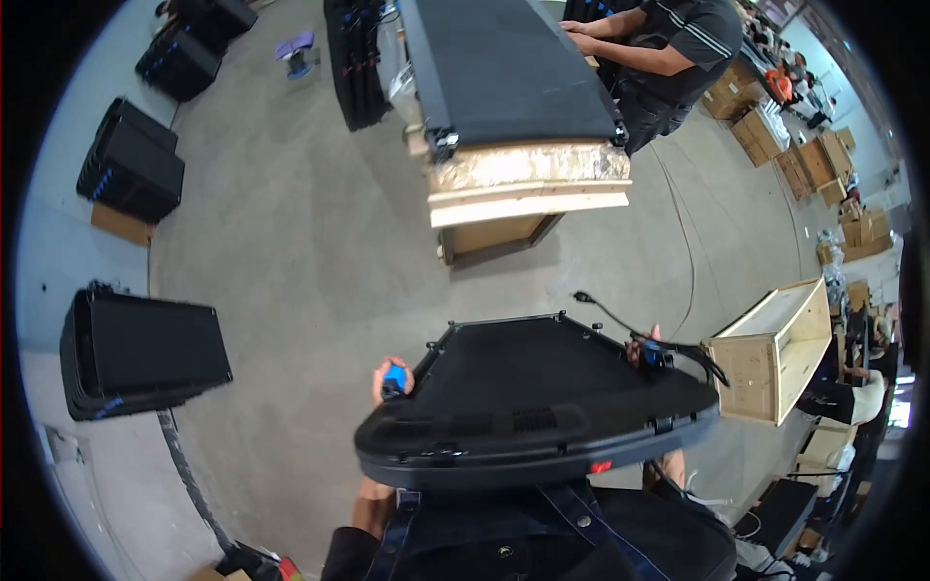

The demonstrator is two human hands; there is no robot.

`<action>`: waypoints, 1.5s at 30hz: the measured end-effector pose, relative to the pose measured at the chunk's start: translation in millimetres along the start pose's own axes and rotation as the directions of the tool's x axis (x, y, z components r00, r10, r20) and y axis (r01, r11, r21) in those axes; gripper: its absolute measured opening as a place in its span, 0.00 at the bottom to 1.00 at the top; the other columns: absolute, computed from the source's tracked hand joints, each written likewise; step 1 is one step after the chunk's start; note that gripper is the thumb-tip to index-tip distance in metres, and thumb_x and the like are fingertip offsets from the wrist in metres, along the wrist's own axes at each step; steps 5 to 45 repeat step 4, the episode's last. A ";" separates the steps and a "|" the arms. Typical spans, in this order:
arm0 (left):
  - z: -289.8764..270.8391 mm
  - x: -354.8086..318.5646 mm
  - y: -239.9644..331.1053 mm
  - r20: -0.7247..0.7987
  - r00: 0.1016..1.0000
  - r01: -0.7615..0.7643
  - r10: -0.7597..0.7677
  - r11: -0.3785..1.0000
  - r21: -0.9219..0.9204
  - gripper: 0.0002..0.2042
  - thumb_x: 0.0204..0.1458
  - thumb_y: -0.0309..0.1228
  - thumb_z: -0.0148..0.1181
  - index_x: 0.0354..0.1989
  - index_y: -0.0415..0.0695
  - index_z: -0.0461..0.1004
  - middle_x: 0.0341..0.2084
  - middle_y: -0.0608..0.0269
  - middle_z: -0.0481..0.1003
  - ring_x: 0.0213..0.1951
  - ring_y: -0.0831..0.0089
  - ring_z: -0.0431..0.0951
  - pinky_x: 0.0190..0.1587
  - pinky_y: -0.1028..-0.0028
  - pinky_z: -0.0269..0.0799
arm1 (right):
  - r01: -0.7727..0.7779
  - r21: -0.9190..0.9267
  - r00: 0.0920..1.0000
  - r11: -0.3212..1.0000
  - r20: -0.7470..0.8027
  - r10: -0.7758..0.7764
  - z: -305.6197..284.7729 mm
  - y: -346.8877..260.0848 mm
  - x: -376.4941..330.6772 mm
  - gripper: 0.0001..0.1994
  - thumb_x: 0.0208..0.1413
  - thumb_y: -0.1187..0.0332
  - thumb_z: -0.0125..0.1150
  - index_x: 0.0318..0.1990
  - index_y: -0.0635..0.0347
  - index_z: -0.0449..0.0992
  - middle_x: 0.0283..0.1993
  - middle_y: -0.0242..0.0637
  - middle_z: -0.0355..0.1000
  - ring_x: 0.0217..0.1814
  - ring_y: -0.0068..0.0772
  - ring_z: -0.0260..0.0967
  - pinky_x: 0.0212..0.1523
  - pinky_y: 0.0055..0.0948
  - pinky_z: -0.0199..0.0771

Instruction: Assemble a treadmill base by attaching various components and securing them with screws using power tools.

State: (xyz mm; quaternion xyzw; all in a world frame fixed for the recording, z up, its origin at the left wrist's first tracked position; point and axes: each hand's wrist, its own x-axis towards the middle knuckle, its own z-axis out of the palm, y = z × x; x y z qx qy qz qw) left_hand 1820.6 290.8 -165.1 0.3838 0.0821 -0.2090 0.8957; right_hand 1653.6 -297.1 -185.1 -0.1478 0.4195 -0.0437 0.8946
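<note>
In front of my body I carry a black walking pad (523,363), its rounded, thicker end nearest me and its flat end pointing away. My left hand (381,382) is closed round its left edge beside a blue part (394,377). On the opposite edge my right hand (636,350) grips it next to another blue part (659,356); the panel hides most of those fingers. A black power cord (620,320) lies looped by my right hand, its plug stretching out ahead. A small red mark shows on the near rim.
Ahead stands a wooden bench (528,198) with another black walking pad (518,73) on it; a person (668,63) works at its right side. Stacks of black pads (150,344) line the left wall. A wooden crate (751,378) stands at right. Thin cables cross the floor (320,242).
</note>
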 end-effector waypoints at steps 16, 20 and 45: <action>81.6 105.9 -90.5 -0.077 0.976 0.207 -0.204 0.977 0.042 0.16 0.67 0.48 0.48 0.41 0.49 0.70 0.18 0.64 0.66 0.19 0.76 0.62 0.24 0.75 0.56 | 0.057 -0.264 0.800 0.963 0.589 0.114 -39.6 -149.4 118.9 0.40 0.67 0.30 0.36 0.32 0.63 0.78 0.26 0.39 0.76 0.26 0.39 0.72 0.51 0.41 0.78; 81.6 105.9 -90.5 -0.077 0.976 0.207 -0.204 0.977 0.042 0.16 0.67 0.48 0.48 0.41 0.49 0.70 0.18 0.64 0.66 0.19 0.76 0.62 0.24 0.75 0.56 | 0.057 -0.264 0.800 0.963 0.589 0.114 -39.6 -149.4 118.9 0.40 0.67 0.30 0.36 0.32 0.63 0.78 0.26 0.39 0.76 0.26 0.39 0.72 0.51 0.41 0.78; 81.6 105.9 -90.5 -0.077 0.976 0.207 -0.204 0.977 0.042 0.16 0.67 0.48 0.48 0.41 0.49 0.70 0.18 0.64 0.66 0.19 0.76 0.62 0.24 0.75 0.56 | 0.057 -0.264 0.800 0.963 0.589 0.114 -39.6 -149.4 118.9 0.40 0.67 0.30 0.36 0.32 0.63 0.78 0.26 0.39 0.76 0.26 0.39 0.72 0.51 0.41 0.78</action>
